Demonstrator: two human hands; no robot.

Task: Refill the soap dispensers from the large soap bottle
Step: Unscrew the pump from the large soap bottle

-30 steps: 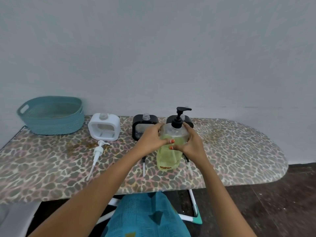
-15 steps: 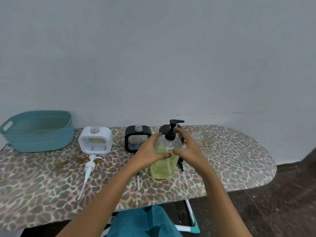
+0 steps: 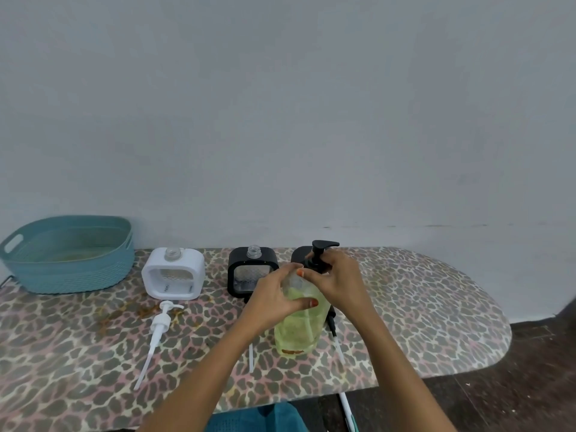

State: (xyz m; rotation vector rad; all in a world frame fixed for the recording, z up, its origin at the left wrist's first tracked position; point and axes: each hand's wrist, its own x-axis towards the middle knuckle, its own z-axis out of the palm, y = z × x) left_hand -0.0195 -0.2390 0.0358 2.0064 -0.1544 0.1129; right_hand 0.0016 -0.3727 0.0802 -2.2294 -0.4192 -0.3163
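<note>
The large soap bottle (image 3: 299,328), clear with yellow-green soap, stands upright on the leopard-print board (image 3: 420,316). My left hand (image 3: 274,296) grips its upper body. My right hand (image 3: 338,280) holds the neck just under the black pump head (image 3: 322,248). Behind stand a white dispenser (image 3: 173,277) and a black dispenser (image 3: 252,269), both with open necks. A third black dispenser (image 3: 300,254) is mostly hidden behind the bottle and my hands.
A white pump (image 3: 159,325) with its long tube lies in front of the white dispenser. Two more pump tubes (image 3: 336,341) lie beside the bottle, partly hidden. A teal basket (image 3: 67,254) sits at the board's far left against the wall.
My right hand moved up from the bottle's body to its neck at the pump. The bottle has stayed standing on the board. The camera tilted up.
</note>
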